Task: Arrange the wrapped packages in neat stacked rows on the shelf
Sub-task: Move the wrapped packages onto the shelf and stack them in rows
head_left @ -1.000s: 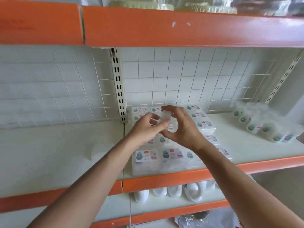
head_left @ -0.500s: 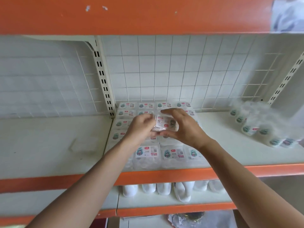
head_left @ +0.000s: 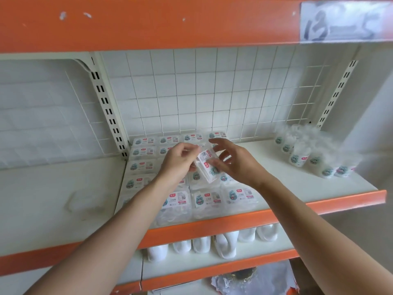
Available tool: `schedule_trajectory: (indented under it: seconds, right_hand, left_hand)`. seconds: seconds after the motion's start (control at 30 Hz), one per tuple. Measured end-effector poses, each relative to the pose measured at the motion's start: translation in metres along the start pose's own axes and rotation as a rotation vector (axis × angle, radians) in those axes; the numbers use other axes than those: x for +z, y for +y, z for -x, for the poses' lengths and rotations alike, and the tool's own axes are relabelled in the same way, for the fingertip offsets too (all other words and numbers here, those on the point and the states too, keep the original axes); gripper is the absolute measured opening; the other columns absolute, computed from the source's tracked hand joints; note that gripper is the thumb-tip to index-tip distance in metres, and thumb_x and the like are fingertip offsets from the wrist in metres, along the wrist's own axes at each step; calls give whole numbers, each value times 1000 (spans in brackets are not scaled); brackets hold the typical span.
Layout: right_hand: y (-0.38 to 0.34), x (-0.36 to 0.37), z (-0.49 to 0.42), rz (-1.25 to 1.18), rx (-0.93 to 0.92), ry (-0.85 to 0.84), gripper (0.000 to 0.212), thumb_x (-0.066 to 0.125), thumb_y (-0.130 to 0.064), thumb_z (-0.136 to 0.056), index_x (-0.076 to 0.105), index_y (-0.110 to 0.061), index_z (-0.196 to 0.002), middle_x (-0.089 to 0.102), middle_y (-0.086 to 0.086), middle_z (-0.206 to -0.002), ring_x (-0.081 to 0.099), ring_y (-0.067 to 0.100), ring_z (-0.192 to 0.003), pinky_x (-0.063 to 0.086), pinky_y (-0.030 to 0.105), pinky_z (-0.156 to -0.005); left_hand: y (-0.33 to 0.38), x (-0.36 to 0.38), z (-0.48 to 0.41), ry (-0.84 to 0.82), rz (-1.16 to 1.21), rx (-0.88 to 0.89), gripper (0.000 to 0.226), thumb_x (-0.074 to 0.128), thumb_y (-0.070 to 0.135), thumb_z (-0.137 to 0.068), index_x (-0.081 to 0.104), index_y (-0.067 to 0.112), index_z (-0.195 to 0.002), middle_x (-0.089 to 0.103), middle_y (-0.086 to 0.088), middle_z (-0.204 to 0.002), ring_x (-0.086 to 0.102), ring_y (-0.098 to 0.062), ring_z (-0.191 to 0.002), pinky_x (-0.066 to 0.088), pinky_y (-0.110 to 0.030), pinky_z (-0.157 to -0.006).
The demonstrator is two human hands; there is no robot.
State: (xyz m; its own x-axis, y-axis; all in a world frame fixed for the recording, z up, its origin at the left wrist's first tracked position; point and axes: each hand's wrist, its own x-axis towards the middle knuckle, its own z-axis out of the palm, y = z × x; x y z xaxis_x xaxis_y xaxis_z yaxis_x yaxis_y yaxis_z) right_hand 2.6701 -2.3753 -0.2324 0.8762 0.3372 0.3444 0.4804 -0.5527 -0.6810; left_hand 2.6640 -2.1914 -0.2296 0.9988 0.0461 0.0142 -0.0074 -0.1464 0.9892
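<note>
Shelf [head_left: 297,186]: white deck with an orange front lip, backed by a white wire grid [head_left: 191,92]. A slotted upright [head_left: 106,107] stands at the left of the bay.

Wrapped packages [head_left: 141,166] are laid flat, labels up, in rows on the left part of the bay. The rows run from the near lip back to the grid and lie close against one another.

One package [head_left: 209,170] is held above the middle of these rows, clear of them and tilted, with its printed face turned toward the near right. It is pinched at its far left end by the left grip [head_left: 179,161], the fingers curled and the thumb and fingertips closed on the wrapper.

The right grip [head_left: 239,167] is set just to the right of the package. Its fingers are spread and loosely bent, the forefinger stretched toward the far side. The thumb appears to rest against the package's right face, though contact cannot be confirmed through the blur.

A cluster of small bagged tubs [head_left: 302,156] is seen at the far right of the shelf, well apart from the rows.

An orange beam [head_left: 148,22] runs overhead, with a tag [head_left: 340,20] marked 13-5 on it.

White bottles [head_left: 223,245] are lined up on the shelf below.
</note>
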Motion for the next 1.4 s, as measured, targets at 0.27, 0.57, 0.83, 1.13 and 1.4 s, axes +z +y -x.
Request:
schedule_trajectory:
  seconds: [0.27, 0.57, 0.83, 1.13, 1.4]
  right_hand:
    - [4, -8, 1, -97, 189, 41, 37, 69, -38, -87, 58, -25, -120, 62, -8, -112, 68, 8, -75, 46, 13, -52]
    - [19, -15, 15, -16, 247, 190, 31, 70, -34, -87, 59, -22, -113, 62, -4, -111, 68, 10, -77, 56, 24, -69]
    - [33, -27, 31, 326, -119, -83, 65, 77, -38, -78, 50, -32, -137, 42, -10, -147, 42, 14, -130, 38, 27, -102]
    - [49, -29, 42, 498, 40, -44, 61, 79, -43, -74, 57, -25, -128, 55, -6, -129, 48, 22, -111, 45, 32, -89]
    - [52, -18, 39, 556, 87, -132, 61, 69, -48, -83, 49, -24, -136, 50, -4, -138, 44, 23, -118, 45, 37, -94]
  left_hand:
    - [2, 18, 1, 10, -112, 10, 25, 61, 44, -91, 62, 23, -105, 66, 3, -102, 66, -13, -90, 55, -26, -75]
    - [0, 32, 7, -109, -195, -3, 26, 60, 26, -95, 58, 18, -120, 66, -3, -105, 64, -9, -63, 48, -16, -54]
    - [4, 40, 3, -151, -374, 136, 23, 50, 26, -100, 67, 22, -115, 69, 2, -101, 63, -9, -77, 52, -26, -66]
    - [-7, 32, 20, -182, -881, 354, 34, 40, 9, -97, 63, 13, -122, 59, -1, -128, 49, -18, -122, 38, -28, -100]
    - [-19, 32, 31, -232, -1086, 356, 38, 42, 10, -95, 60, 15, -128, 54, -2, -133, 41, -22, -126, 37, -38, -105]
